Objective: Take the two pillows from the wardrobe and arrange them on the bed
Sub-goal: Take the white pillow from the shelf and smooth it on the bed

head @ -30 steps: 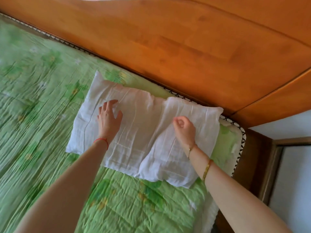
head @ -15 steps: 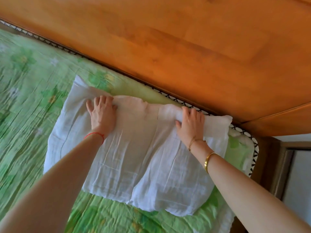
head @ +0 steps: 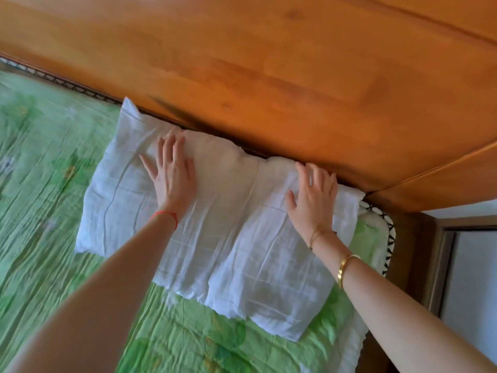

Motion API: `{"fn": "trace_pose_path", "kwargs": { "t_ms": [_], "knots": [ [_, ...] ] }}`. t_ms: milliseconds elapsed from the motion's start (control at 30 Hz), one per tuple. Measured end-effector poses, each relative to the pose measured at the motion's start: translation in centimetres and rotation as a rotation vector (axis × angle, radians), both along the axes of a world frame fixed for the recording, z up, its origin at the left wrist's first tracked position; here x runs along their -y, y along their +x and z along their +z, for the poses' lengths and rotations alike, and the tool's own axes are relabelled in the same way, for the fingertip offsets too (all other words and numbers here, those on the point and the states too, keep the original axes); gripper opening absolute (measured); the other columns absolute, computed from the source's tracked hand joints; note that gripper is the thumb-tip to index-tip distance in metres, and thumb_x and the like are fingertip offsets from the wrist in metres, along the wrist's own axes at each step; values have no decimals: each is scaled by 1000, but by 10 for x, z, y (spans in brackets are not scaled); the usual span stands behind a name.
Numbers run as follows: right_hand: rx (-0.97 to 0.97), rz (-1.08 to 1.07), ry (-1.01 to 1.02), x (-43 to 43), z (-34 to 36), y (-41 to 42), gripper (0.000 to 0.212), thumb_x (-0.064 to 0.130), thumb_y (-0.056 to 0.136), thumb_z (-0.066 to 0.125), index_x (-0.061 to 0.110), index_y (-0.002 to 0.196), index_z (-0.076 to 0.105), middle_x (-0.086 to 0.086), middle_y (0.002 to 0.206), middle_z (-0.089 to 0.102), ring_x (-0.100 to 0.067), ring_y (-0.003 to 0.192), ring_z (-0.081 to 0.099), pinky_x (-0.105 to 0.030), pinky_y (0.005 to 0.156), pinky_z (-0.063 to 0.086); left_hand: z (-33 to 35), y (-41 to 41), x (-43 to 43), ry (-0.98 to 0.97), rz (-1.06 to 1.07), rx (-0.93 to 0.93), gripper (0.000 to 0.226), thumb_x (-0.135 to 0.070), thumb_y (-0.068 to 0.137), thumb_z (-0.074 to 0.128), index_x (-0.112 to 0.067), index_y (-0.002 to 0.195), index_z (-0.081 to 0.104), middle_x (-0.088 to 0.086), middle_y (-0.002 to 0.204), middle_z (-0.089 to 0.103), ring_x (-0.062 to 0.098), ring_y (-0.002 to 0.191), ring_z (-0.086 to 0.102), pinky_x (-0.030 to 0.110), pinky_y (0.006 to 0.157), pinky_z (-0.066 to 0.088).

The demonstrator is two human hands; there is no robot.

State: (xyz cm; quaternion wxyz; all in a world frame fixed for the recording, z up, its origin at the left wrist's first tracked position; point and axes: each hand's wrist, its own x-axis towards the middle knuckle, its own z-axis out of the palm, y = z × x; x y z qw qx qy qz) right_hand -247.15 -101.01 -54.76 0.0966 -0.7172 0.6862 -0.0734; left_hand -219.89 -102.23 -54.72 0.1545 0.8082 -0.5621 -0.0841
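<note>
One white pillow [head: 215,232] lies on the bed [head: 48,168], on the green flowered cover, with its far long edge pushed up against the wooden headboard [head: 269,76]. It sits near the corner of the bed where the headboard ends, beside a wooden post. So this pillow is out of the wardrobe and close to its place. A second pillow is not clearly in view: a seam or fold runs down the white cloth about midway along the headboard side, and I cannot tell whether that is one pillow creased or two overlapping. If it is one, the other is yet to be brought and laid.

The pillow's long axis runs along the headboard; its short sides face the bed's corner and the open middle of the bed. It lies flat, not propped.

The left hand [head: 172,176] rests flat on the pillow, fingers spread and pointing toward the headboard. The right hand [head: 313,195] is likewise flat and spread, near the headboard edge. Neither pinches the cloth; both look to be pressing and smoothing it.
</note>
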Motion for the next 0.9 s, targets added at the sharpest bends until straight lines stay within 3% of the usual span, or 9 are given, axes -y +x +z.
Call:
{"fn": "trace_pose_path", "kwargs": {
  "t_ms": [133, 267, 367, 467, 567, 633, 700, 767, 900],
  "knots": [
    [166, -20, 19, -43, -2, -16, 44, 21, 90, 58, 16, 133, 53, -7, 132, 50, -28, 127, 45, -44, 107, 37, -2, -16, -52, -43, -166, 21, 53, -18, 101, 44, -13, 153, 36, 9, 161, 35, 27, 154, 20, 63, 121, 1],
    [174, 47, 132, -100, 3, -22, 43, 28, 88, 64, 16, 129, 58, -8, 133, 51, -28, 126, 46, -44, 105, 39, 1, -34, -114, 44, -395, 63, 57, -27, 99, 41, -12, 154, 36, 10, 160, 38, 30, 153, 25, 68, 120, 6],
    [151, 178, 140, -140, 7, -20, 46, 33, 81, 72, 13, 121, 64, -10, 125, 57, -30, 118, 54, -44, 100, 45, 0, -42, -156, 89, -327, 39, 56, -27, 96, 47, -15, 150, 41, 9, 156, 42, 31, 149, 32, 68, 119, 14],
    [84, 350, 205, -175, 2, -14, 61, 45, 70, 75, 13, 122, 64, -12, 124, 59, -34, 113, 58, -45, 97, 48, -4, -49, -191, 160, -318, 50, 60, -18, 92, 62, -21, 150, 44, 8, 160, 37, 34, 151, 26, 71, 116, 17],
    [-110, 465, 386, -198, -6, -5, 92, 57, 67, 73, 14, 144, 45, -20, 148, 40, -42, 136, 39, -58, 110, 32, -11, -59, -215, 361, -381, 66, 66, -28, 99, 54, -32, 158, 25, 2, 170, 9, 34, 156, -2, 75, 115, 9],
    [-217, 481, 416, -203, -10, -1, 86, 46, 81, 64, 17, 153, 28, -19, 158, 22, -41, 146, 20, -62, 114, 19, -15, -62, -218, 467, -341, 83, 66, -34, 104, 42, -37, 160, 7, -3, 169, -11, 33, 154, -18, 76, 114, 7],
    [-264, 463, 300, -203, -9, -1, 62, 22, 86, 51, 18, 147, 42, -18, 152, 39, -40, 141, 36, -60, 109, 33, -14, -61, -215, 520, -327, 99, 66, -36, 105, 38, -39, 159, 0, -5, 168, -19, 33, 153, -23, 77, 114, 3],
    [-252, 480, 144, -199, -5, -3, 48, 8, 81, 54, 16, 128, 63, -13, 129, 62, -35, 119, 60, -50, 94, 51, -9, -56, -211, 542, -337, 116, 67, -35, 105, 39, -39, 159, -1, -5, 168, -19, 33, 153, -23, 78, 113, 2],
    [-140, 532, 55, -189, 1, -24, 40, -7, 75, 53, 10, 109, 65, -7, 103, 64, -28, 92, 63, -39, 75, 52, -1, -50, -209, 563, -384, 119, 64, -35, 108, 32, -36, 159, -6, -5, 167, -21, 32, 153, -23, 78, 113, 1]
  ]
}}
